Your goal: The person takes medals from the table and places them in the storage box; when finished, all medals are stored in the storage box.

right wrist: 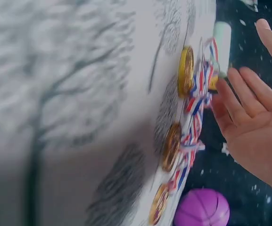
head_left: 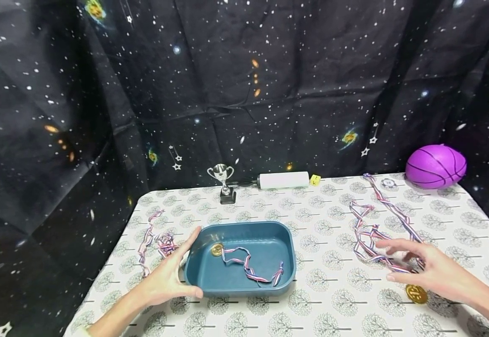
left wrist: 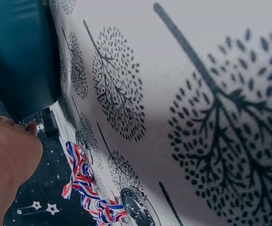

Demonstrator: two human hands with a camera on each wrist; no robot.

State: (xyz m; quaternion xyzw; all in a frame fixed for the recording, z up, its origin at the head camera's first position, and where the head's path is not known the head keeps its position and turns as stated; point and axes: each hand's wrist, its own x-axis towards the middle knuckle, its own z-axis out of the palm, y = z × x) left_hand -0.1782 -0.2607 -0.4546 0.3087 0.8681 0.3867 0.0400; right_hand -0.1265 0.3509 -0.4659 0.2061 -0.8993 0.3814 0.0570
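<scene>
A blue tray (head_left: 244, 293) sits on the table with a gold medal (head_left: 216, 249) and its striped ribbon (head_left: 248, 271) inside. My left hand (head_left: 164, 278) grips the tray's left end, thumb at the near corner and fingers at the far one. Above tangled red, white and blue ribbons (head_left: 358, 231) on the right, my right hand (head_left: 431, 271) hovers with fingers loosely spread, holding nothing. A gold medal (head_left: 416, 294) lies just below that hand. In the right wrist view, several gold medals, one a nearer medal (right wrist: 185, 71), lie in a row beside the fingers.
Left of the tray lie more striped ribbons (head_left: 145, 243); a dark-faced medal (left wrist: 138, 207) shows there in the left wrist view. Along the back stand a silver trophy (head_left: 223, 178), a white cylinder (head_left: 284, 180), a yellow cube (head_left: 315, 179) and a purple ball (head_left: 435, 166).
</scene>
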